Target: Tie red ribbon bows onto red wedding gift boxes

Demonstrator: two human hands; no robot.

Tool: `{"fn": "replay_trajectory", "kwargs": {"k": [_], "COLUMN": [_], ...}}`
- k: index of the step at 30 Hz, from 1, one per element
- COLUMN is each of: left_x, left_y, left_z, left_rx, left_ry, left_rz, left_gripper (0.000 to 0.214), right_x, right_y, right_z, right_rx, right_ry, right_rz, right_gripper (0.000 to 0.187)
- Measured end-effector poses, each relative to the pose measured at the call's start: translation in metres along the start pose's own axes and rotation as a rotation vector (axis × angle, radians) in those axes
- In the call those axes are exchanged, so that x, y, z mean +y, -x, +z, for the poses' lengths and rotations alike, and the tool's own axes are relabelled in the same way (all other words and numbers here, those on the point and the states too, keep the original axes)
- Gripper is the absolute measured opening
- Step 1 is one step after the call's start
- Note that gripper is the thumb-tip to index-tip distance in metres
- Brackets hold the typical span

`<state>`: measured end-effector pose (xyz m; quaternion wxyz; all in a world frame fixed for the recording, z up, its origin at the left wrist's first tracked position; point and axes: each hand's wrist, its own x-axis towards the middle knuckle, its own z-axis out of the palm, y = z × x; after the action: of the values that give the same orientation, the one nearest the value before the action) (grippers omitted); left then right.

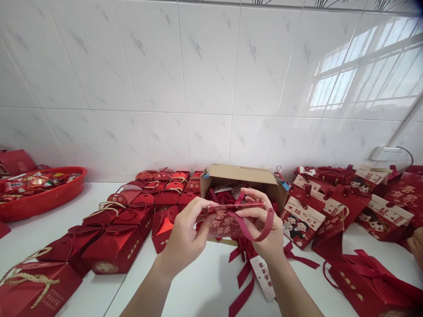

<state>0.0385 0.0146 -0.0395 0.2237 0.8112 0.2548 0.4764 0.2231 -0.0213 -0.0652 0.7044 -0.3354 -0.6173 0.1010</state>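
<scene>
Head view: left hand point(185, 231) and right hand point(271, 231) both gripping red printed-card box point(224, 225), near side of brown cardboard carton point(241, 172); crimson ribbon loop point(269, 224) across right hand.

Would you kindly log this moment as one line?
left hand: holds red gift box | right hand: holds same box, touches red ribbon | beyond: open cardboard box

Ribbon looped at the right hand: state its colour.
The ribbon is deep crimson, showing best in the head view.

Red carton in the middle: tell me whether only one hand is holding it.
No, the left hand and the right hand both hold the red carton.
</scene>
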Motion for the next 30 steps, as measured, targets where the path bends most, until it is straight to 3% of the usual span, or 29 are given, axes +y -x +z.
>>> {"fn": "replay_trajectory", "kwargs": {"k": [6,9,12,14,18,21,24,28,30], "left_x": [-0.002,-0.003,-0.003,-0.002,0.007,0.014,0.017,0.017,0.016], "left_y": [0.002,0.002,0.001,0.001,0.000,0.001,0.002,0.002,0.002], "left_z": [0.001,0.002,0.002,0.001,-0.007,-0.014,-0.017,-0.014,-0.013], "left_rx": [-0.002,-0.040,-0.048,-0.041,-0.114,-0.019,0.073,0.020,0.030], "left_ry": [-0.002,-0.028,-0.052,-0.050,-0.028,-0.015,-0.010,0.023,0.015], "left_rz": [0.068,0.122,0.213,0.255,0.185,0.152,0.112,0.098,0.133], "left_gripper": [0.018,0.021,0.025,0.027,0.013,0.008,0.014,0.030,0.027], "right_x": [0.001,0.002,0.001,0.000,-0.001,-0.001,0.000,-0.002,-0.004], "right_y": [0.000,0.001,0.000,0.000,-0.001,0.001,0.004,0.005,0.004], "right_z": [0.001,0.005,0.006,0.004,-0.002,-0.001,0.002,0.003,0.003], "right_rx": [0.016,0.110,0.176,0.119,-0.036,-0.149,-0.277,-0.403,-0.450], "right_ry": [0.042,-0.019,-0.136,-0.163,-0.175,-0.199,-0.182,-0.143,-0.123], "right_rz": [-0.030,-0.061,-0.002,0.059,0.165,0.215,0.193,0.119,0.078], "right_gripper": [0.016,0.016,0.038,0.040,0.020,0.023,0.024,0.025,0.027]}}
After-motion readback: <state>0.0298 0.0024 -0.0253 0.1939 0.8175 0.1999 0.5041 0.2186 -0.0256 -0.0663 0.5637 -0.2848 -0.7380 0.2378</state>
